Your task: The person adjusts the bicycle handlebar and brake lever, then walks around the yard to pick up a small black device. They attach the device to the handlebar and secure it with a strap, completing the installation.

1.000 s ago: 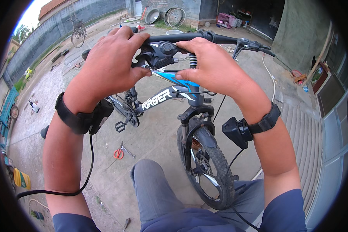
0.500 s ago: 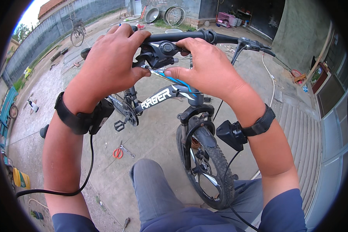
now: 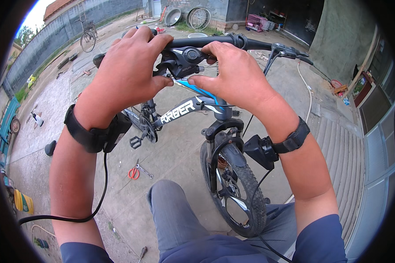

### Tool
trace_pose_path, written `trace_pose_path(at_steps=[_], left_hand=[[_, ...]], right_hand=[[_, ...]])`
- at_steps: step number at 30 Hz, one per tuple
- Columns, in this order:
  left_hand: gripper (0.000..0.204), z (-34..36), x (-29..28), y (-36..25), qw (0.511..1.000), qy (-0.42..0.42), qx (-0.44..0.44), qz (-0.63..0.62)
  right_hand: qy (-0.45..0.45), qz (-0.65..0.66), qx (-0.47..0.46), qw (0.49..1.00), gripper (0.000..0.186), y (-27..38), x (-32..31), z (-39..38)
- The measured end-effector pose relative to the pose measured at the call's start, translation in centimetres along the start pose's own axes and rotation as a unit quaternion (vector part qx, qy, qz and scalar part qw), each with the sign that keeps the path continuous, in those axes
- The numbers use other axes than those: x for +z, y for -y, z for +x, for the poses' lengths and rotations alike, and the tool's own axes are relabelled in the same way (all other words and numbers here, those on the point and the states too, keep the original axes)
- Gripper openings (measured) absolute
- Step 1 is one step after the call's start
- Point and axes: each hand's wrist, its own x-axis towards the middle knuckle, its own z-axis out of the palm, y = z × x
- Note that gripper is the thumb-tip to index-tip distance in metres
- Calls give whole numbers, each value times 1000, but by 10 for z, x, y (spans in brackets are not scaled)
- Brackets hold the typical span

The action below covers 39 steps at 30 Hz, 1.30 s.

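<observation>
A bicycle stands in front of me, its black handlebar (image 3: 215, 40) running across the upper middle and its front wheel (image 3: 255, 197) between my legs. On the bar sits a black shifter with a brake lever mount (image 3: 186, 60). My left hand (image 3: 125, 72) is closed around its left end and the bar, thumb pressed underneath. From the other side my right hand (image 3: 239, 76) grips the shifter, fingertips at its upper right edge and thumb below, near the short cable adjuster (image 3: 200, 69). The fingers' undersides are hidden. Below, the grey frame (image 3: 177, 111) has blue and white markings.
Red-handled scissors (image 3: 134, 173) and a wrench (image 3: 145, 172) lie on the concrete below the pedal (image 3: 136, 142). A screwdriver (image 3: 143, 252) lies near the lower edge. A yellow bucket (image 3: 24, 203) stands at left. Ridged steps (image 3: 338, 162) run along the right.
Both hands keep their hold on the shifter. The handlebar and shifter have shifted very slightly, and my left hand has moved a touch to the right with them.
</observation>
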Motion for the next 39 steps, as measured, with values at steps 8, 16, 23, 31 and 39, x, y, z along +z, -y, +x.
trace_pose_path(at_steps=[8,16,23,31,39], left_hand=[[83,0,3,3,999,-15,3,32],[85,-2,6,2,999,-32,-10,15],[82,-1,5,-1,999,-23,-24,16],[78,0,5,-1,999,-21,-26,21],[89,0,6,1,999,-20,-24,26]], right_hand=[[-5,0,-66,998,59,-15,-8,1],[-25,0,-97,995,46,-30,-13,-3],[-33,-7,-116,993,22,-38,-14,-9],[-48,-131,-96,986,7,-23,-6,-18],[-111,-232,-187,948,10,-25,-9,-15]])
